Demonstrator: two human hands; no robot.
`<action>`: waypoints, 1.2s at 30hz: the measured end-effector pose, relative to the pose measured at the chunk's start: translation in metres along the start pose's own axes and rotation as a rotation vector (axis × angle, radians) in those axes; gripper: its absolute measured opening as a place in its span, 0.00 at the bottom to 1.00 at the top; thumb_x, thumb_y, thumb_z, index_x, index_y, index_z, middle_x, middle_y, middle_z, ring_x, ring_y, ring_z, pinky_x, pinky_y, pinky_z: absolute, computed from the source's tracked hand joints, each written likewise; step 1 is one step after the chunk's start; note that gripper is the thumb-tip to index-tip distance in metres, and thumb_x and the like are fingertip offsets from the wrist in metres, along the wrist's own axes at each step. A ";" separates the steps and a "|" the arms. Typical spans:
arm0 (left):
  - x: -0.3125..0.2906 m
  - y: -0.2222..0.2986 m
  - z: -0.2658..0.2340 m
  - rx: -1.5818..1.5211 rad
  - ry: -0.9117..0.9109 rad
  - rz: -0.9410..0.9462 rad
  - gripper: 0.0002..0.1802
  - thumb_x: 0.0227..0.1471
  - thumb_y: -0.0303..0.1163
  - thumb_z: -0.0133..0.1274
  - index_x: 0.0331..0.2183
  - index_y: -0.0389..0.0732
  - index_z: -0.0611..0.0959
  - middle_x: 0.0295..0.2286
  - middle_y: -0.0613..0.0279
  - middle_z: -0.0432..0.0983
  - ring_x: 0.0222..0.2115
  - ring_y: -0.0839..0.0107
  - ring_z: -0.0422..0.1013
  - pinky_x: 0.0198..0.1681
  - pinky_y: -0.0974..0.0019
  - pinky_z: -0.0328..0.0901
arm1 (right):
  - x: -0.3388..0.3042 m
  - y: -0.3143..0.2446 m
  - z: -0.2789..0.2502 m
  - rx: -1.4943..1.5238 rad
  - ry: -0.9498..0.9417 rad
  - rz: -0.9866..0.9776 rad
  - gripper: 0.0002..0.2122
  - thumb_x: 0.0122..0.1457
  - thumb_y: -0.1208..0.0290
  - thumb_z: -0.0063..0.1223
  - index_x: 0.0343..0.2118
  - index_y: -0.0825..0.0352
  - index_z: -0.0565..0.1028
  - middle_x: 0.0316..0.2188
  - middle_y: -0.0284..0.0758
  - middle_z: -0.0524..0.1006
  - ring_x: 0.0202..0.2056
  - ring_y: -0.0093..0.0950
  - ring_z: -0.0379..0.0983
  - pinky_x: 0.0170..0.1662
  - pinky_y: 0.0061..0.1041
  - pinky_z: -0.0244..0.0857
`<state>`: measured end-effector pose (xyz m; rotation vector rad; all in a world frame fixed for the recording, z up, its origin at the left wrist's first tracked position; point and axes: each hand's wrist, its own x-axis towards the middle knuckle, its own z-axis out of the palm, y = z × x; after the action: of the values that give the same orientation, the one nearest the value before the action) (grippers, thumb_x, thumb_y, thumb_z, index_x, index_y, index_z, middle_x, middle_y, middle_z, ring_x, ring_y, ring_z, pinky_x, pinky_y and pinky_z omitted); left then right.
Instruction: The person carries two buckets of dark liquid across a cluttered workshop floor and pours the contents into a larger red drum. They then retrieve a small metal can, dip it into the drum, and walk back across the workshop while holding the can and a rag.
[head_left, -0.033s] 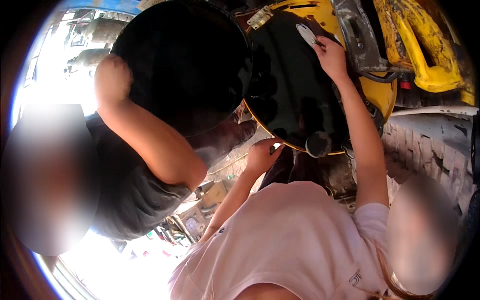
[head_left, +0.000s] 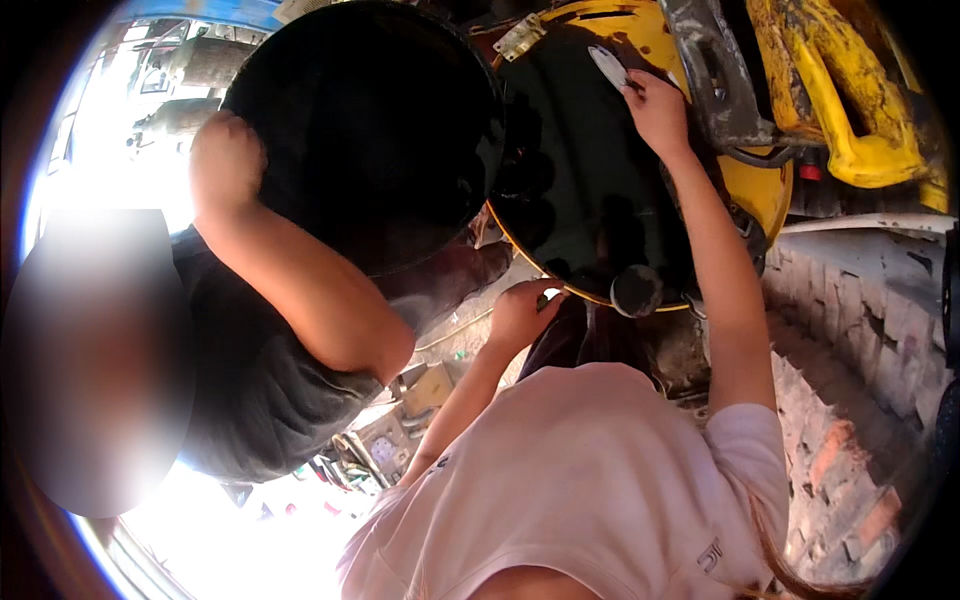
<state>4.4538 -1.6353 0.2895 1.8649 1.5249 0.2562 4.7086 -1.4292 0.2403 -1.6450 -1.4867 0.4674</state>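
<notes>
A large dark, glossy panel (head_left: pixel 585 180) with a yellow edge lies before me. My right hand (head_left: pixel 657 112) is closed on a pale, flat oval piece (head_left: pixel 608 67) and holds it over the panel's upper right part. At the panel's near edge, my left hand (head_left: pixel 525 315) has its fingertips pinched together against the yellow rim. Something small and dark shows between them, too small to name. A round dark knob-like part (head_left: pixel 637 291) sits at the same near edge, right of my left hand.
On the left, a co-worker's hand (head_left: pixel 228 160) is at the edge of a big black disc (head_left: pixel 370 130), which overlaps the panel's left side. Yellow and black machine parts (head_left: pixel 865 130) stand at the upper right, above a brick wall (head_left: pixel 850 450). Cluttered small items (head_left: pixel 385 440) lie lower left.
My right hand and the pale oval piece have shifted very slightly left. My left hand stays at the rim, and the co-worker's hand stays at the disc.
</notes>
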 end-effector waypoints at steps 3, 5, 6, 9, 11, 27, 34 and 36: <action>-0.003 -0.013 -0.007 0.039 0.012 -0.060 0.10 0.40 0.34 0.53 0.30 0.46 0.79 0.16 0.57 0.69 0.15 0.67 0.66 0.20 0.66 0.60 | 0.022 -0.010 0.016 -0.121 0.062 -0.093 0.11 0.49 0.69 0.48 0.36 0.65 0.73 0.29 0.40 0.74 0.31 0.39 0.70 0.34 0.35 0.64; -0.004 -0.017 -0.013 -0.039 0.044 -0.092 0.10 0.40 0.34 0.52 0.30 0.46 0.79 0.17 0.57 0.69 0.17 0.65 0.66 0.21 0.65 0.61 | 0.035 -0.005 0.032 -0.210 0.091 -0.178 0.10 0.49 0.70 0.48 0.35 0.64 0.73 0.28 0.40 0.74 0.31 0.39 0.70 0.34 0.36 0.64; -0.008 -0.015 -0.020 -0.045 0.040 -0.144 0.10 0.40 0.35 0.52 0.30 0.45 0.79 0.18 0.56 0.70 0.18 0.63 0.67 0.22 0.64 0.62 | 0.033 -0.012 0.034 -0.251 0.064 -0.209 0.10 0.49 0.71 0.46 0.35 0.63 0.73 0.28 0.40 0.74 0.31 0.39 0.70 0.33 0.36 0.64; -0.011 -0.016 -0.028 -0.003 0.030 -0.216 0.10 0.41 0.35 0.52 0.30 0.45 0.79 0.20 0.55 0.71 0.20 0.61 0.69 0.23 0.63 0.63 | 0.039 -0.003 0.046 -0.317 0.023 -0.257 0.10 0.49 0.72 0.44 0.35 0.62 0.73 0.28 0.40 0.74 0.31 0.38 0.70 0.32 0.35 0.64; -0.013 -0.023 -0.027 -0.005 0.032 -0.232 0.10 0.41 0.35 0.52 0.31 0.45 0.79 0.20 0.54 0.71 0.20 0.62 0.69 0.23 0.63 0.63 | 0.036 -0.008 0.042 -0.374 -0.059 -0.246 0.10 0.49 0.71 0.43 0.34 0.62 0.73 0.28 0.40 0.74 0.31 0.37 0.70 0.32 0.34 0.64; 0.019 0.025 -0.054 0.138 0.301 0.025 0.08 0.40 0.34 0.52 0.27 0.45 0.80 0.17 0.58 0.71 0.18 0.62 0.69 0.20 0.64 0.62 | -0.029 -0.040 0.005 0.281 -0.026 0.010 0.13 0.49 0.71 0.51 0.38 0.70 0.71 0.31 0.41 0.75 0.34 0.27 0.73 0.34 0.21 0.65; 0.050 0.057 -0.075 0.285 0.520 0.014 0.09 0.41 0.35 0.52 0.28 0.45 0.80 0.17 0.58 0.73 0.18 0.62 0.69 0.21 0.65 0.63 | -0.053 -0.078 -0.010 0.530 -0.182 0.131 0.13 0.50 0.72 0.52 0.38 0.73 0.70 0.29 0.40 0.75 0.32 0.23 0.73 0.34 0.19 0.65; 0.051 0.059 -0.074 0.275 0.540 0.035 0.09 0.41 0.36 0.52 0.28 0.44 0.80 0.18 0.58 0.73 0.19 0.62 0.70 0.22 0.64 0.63 | -0.057 -0.082 -0.009 0.641 -0.247 0.122 0.13 0.50 0.72 0.52 0.37 0.73 0.71 0.28 0.39 0.75 0.30 0.22 0.73 0.33 0.18 0.65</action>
<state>4.4731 -1.5630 0.3659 2.1507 1.9653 0.6351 4.6510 -1.4909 0.2947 -1.1922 -1.2256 1.1191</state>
